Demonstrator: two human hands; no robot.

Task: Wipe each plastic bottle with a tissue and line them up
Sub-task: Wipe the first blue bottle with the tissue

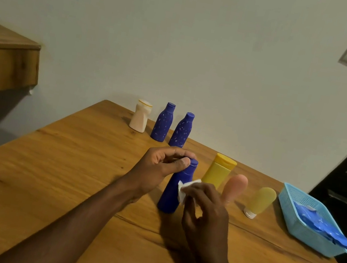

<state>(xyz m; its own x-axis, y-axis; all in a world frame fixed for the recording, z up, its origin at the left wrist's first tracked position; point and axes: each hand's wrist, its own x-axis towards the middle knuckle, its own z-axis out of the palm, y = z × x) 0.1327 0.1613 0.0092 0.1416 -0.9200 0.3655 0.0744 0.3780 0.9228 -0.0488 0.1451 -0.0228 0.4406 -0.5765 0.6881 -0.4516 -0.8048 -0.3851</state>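
A plain blue bottle (174,191) stands upright mid-table. My left hand (163,164) grips its cap from above. My right hand (205,206) pinches a white tissue (184,190) against the bottle's right side. At the back stand a cream bottle (140,116) and two speckled blue bottles (163,122) (181,130) in a row. To the right are a yellow bottle (218,171), a pink tube (234,188) and a yellow tube (261,202) on its white cap.
The wooden table (66,182) meets a white wall at the back. A light blue basket (305,219) holding blue scraps sits at the right edge. A wooden shelf (4,59) juts out on the left. Dark furniture stands at far right.
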